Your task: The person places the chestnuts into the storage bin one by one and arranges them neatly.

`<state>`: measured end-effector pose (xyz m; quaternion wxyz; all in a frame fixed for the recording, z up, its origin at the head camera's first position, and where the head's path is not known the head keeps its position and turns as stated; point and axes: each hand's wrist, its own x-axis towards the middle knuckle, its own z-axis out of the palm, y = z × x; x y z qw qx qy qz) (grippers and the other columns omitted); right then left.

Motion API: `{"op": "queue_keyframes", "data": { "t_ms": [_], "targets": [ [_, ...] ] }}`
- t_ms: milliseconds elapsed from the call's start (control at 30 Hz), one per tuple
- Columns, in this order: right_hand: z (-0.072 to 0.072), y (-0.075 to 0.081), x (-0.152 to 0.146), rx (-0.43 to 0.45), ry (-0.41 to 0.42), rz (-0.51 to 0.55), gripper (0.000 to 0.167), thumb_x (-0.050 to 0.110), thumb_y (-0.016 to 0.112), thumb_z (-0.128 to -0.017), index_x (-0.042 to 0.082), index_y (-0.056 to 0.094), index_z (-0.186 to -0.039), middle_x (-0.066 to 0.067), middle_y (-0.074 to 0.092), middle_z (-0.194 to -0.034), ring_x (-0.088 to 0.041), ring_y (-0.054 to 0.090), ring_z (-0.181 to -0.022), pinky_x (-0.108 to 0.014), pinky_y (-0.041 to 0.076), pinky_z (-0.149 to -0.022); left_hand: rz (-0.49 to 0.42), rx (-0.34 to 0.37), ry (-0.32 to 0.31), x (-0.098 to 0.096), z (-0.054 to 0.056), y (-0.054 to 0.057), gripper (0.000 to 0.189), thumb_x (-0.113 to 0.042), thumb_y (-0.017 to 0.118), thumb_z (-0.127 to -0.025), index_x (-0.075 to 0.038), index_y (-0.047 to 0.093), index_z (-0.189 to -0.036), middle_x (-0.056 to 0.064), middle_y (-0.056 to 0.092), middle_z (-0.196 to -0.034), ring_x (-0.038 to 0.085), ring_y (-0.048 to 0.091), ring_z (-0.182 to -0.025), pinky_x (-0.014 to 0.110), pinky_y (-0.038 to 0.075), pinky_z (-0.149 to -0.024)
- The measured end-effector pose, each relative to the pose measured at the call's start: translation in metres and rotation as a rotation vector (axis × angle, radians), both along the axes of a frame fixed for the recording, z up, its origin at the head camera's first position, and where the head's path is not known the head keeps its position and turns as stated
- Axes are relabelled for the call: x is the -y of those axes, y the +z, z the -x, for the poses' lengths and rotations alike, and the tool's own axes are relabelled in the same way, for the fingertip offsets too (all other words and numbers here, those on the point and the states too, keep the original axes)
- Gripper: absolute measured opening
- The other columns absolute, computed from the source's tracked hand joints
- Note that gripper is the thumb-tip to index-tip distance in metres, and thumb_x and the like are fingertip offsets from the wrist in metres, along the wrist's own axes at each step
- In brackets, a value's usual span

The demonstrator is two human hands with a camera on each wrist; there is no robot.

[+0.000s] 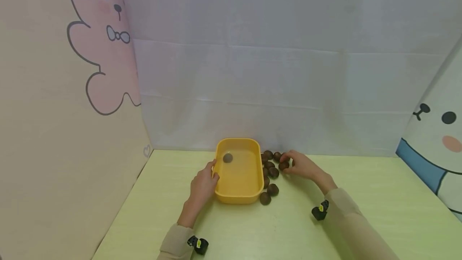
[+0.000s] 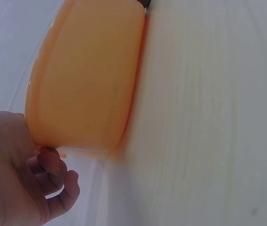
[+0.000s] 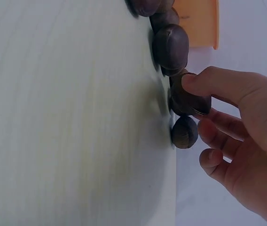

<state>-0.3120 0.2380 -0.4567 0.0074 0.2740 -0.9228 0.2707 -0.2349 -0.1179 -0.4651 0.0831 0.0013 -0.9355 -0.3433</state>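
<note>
A yellow rectangular plastic tub stands against the back wall. My left hand grips its left rim, fingers curled at the edge in the left wrist view. One roundish chestnut lies inside, toward the tub's far left. Several dark brown chestnuts lie in a loose cluster along the tub's right side. At the far right of that cluster, my right hand pinches a chestnut between thumb and fingers. Just beside it in the right wrist view sits a smaller chestnut.
A pale yellow-green tabletop lies under everything. White cloth covers the back wall, close behind the tub. Side panels with a pink bear drawing and a white character flank the table.
</note>
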Motion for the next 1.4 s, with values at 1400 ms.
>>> {"op": "queue_keyframes", "data": {
  "t_ms": [1400],
  "targets": [
    [0.008,0.062,0.113,-0.060,0.051,-0.021,0.025,0.026,0.073,-0.082,0.015,0.069,-0.104,-0.001,0.065,-0.101,-0.018,0.056,-0.086,-0.033,0.050,-0.080,-0.006,-0.025,-0.032,-0.001,0.000,0.001,0.050,-0.009,0.057,-0.093,-0.003,0.052,-0.143,0.000,0.042,-0.063,0.012,0.036,-0.050,0.027,0.031,-0.046]
  ]
}}
